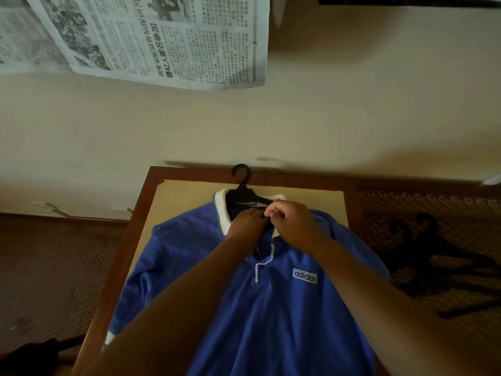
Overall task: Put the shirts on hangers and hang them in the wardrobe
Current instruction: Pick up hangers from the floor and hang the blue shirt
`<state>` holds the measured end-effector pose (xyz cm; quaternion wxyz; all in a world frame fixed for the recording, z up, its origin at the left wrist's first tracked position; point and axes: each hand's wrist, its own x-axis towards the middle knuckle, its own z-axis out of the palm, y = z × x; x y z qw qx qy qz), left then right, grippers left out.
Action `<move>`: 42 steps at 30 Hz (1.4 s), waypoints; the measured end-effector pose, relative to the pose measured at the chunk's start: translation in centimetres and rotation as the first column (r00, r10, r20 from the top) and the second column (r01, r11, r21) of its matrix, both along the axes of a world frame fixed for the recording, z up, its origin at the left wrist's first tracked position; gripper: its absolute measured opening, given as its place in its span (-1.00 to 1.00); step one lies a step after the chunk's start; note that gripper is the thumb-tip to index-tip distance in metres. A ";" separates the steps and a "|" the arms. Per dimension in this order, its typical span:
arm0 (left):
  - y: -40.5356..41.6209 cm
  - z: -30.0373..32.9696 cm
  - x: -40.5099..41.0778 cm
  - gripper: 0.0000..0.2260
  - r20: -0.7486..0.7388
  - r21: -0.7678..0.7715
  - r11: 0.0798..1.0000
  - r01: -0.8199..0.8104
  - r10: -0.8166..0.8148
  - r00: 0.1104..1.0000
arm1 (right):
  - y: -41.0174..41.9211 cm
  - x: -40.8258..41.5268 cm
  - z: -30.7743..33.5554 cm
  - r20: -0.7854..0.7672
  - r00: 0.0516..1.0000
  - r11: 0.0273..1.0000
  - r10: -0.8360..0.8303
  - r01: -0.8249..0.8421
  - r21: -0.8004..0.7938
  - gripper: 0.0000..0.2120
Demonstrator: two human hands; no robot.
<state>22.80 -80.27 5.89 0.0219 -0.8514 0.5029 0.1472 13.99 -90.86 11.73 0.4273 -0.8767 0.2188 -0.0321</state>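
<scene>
A blue polo shirt (271, 308) with a white collar and an adidas label lies flat, front up, on a small table (141, 213). A black plastic hanger (242, 192) sits inside its neck, the hook sticking out past the collar toward the wall. My left hand (248, 222) and my right hand (291, 222) meet at the collar opening. Both pinch the fabric at the top of the placket, fingers curled. The hanger's arms are hidden under the shirt.
Several black hangers (439, 256) lie in a heap on a woven surface to the right of the table. A sheet of newspaper (151, 36) hangs on the pale wall ahead. Patterned floor lies to the left. No wardrobe is in view.
</scene>
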 end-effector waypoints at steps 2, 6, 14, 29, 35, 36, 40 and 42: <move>0.3 0.2 0.2 -0.69 -0.035 -0.035 0.998 -0.050 0.049 0.998 | 0.2 0.7 -0.6 0.020 0.999 0.999 -0.041 0.041 -0.011 -0.81; 3.3 0.4 1.5 -0.67 0.053 -0.017 0.998 -0.068 0.069 0.996 | 0.0 2.4 -1.7 -0.034 0.991 0.991 -0.129 0.127 -0.037 -0.81; 5.9 0.7 2.8 -0.62 0.077 0.024 0.992 0.126 -0.127 0.989 | -0.8 4.9 -3.1 -0.204 0.936 0.958 -0.286 0.278 -0.066 -0.79; 6.3 -0.9 -2.6 -0.61 -0.126 -0.305 0.828 -0.470 0.454 0.882 | 7.7 -3.0 -6.4 -0.091 0.964 0.968 -0.250 0.248 -0.029 -0.84; 7.2 -1.1 -6.1 -0.77 -0.380 -0.282 0.764 -0.580 0.467 0.799 | 8.2 -2.9 -8.2 -0.176 0.947 0.958 -0.267 0.242 -0.152 -0.78; 7.1 -1.3 -6.1 -0.76 -0.366 -0.277 0.772 -0.572 0.466 0.806 | 8.1 -2.8 -8.2 -0.177 0.937 0.950 -0.302 0.279 -0.142 -0.83; 6.0 -1.6 -5.7 -0.80 -0.335 -0.238 0.790 -0.565 0.480 0.811 | 7.5 -2.9 -7.7 -0.204 0.893 0.916 -0.402 0.397 -0.067 -0.92; 5.2 -1.5 -5.4 -0.82 -0.377 -0.214 0.763 -0.610 0.512 0.772 | 7.3 -2.9 -7.7 -0.202 0.887 0.906 -0.415 0.423 -0.005 -0.87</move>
